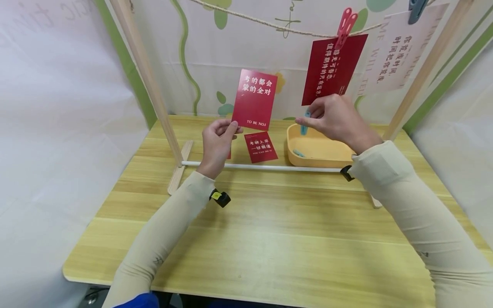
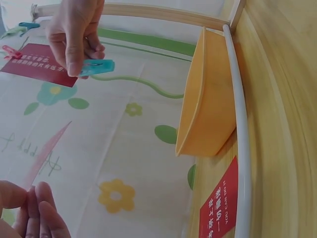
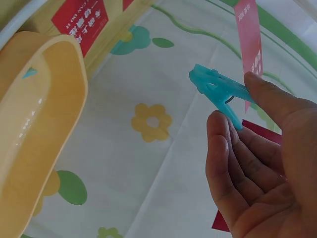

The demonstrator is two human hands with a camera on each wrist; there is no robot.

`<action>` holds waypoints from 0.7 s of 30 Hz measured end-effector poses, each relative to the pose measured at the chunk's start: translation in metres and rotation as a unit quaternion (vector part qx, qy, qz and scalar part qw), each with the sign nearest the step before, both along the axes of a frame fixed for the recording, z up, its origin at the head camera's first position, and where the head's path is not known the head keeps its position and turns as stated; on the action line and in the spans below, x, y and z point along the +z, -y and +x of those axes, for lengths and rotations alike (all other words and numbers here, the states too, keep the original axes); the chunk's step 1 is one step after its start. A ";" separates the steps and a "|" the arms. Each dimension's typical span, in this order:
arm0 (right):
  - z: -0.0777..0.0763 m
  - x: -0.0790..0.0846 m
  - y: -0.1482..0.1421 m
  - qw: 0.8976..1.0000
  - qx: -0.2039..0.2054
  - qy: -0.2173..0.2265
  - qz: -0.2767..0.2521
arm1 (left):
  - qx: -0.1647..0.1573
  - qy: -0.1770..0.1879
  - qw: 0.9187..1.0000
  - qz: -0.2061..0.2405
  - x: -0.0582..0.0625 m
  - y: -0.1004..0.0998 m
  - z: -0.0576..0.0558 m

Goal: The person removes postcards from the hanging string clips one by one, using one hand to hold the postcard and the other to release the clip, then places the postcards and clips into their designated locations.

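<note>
My left hand [image 1: 218,143] pinches a red card [image 1: 255,102] with white lettering by its lower left corner, held upright above the table. Between thumb and fingers of my right hand [image 1: 339,119] is a light blue clothespin [image 3: 218,89], raised over the yellow tray [image 1: 319,161]. Right behind that hand, a second red card [image 1: 331,68] hangs from the rope [image 1: 265,25] by a pink clothespin [image 1: 345,25]. Further right, a pale card [image 1: 404,53] hangs from a grey-blue clothespin [image 1: 417,9]. In the left wrist view the held card appears nearly edge-on.
A small red card [image 1: 261,147] lies on the table [image 1: 246,239] left of the tray, and part of another shows behind my left hand. A blue clothespin [image 1: 298,152] lies in the tray. Wooden posts [image 1: 148,81] and a white bar [image 1: 285,168] frame the area.
</note>
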State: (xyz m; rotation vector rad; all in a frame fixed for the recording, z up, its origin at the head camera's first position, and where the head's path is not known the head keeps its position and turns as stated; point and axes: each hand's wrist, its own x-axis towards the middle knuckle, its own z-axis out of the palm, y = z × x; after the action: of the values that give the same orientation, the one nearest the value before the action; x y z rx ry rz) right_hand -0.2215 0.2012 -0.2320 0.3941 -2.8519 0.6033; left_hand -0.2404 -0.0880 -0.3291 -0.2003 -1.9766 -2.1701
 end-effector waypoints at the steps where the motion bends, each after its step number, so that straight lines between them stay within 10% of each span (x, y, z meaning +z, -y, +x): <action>1: 0.000 -0.002 -0.001 1.000 -0.002 0.002 -0.001 | 0.001 0.002 1.000 0.000 -0.001 0.001 0.000; 21: -0.009 -0.030 -0.015 0.999 -0.016 0.039 0.011 | 0.004 0.021 1.000 0.001 -0.008 0.020 0.006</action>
State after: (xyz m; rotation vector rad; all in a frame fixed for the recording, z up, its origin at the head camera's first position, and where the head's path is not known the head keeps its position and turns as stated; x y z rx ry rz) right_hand -0.2307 0.2158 -0.2619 0.3345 -2.9344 0.5953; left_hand -0.2346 -0.1084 -0.3366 -0.1462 -1.9946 -2.1875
